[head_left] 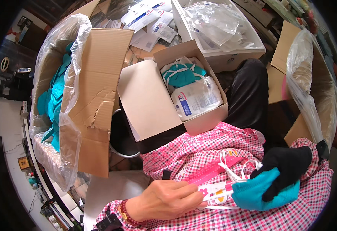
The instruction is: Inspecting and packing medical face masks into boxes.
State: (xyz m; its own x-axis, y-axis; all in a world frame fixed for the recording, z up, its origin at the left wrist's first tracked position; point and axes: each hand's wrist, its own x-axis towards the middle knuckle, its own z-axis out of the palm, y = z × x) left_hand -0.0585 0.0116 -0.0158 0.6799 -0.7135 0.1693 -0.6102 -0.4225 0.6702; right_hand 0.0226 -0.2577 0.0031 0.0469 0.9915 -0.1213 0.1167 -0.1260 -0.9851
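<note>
A teal face mask (266, 192) with white straps (234, 169) is held above my lap at the lower right. My right hand (286, 165), in a black glove, is closed around it from the right. My bare left hand (168, 200), with a dark red bead bracelet at the wrist, pinches a white strap that runs to the mask's left side. Its fingertips partly hide the strap's end. Beyond my lap, an open white carton (209, 123) holds another teal mask (186, 75) with white straps, lying on white printed packets (197, 98).
At left, a cardboard box (95, 77) lined with clear plastic holds a pile of teal masks (57, 96). A white foam box (234, 59) with clear plastic bags stands at the back. Printed packets (147, 19) lie nearby. Another plastic-lined box (307, 81) is at right; a dark bin (124, 134) sits below the carton's flap.
</note>
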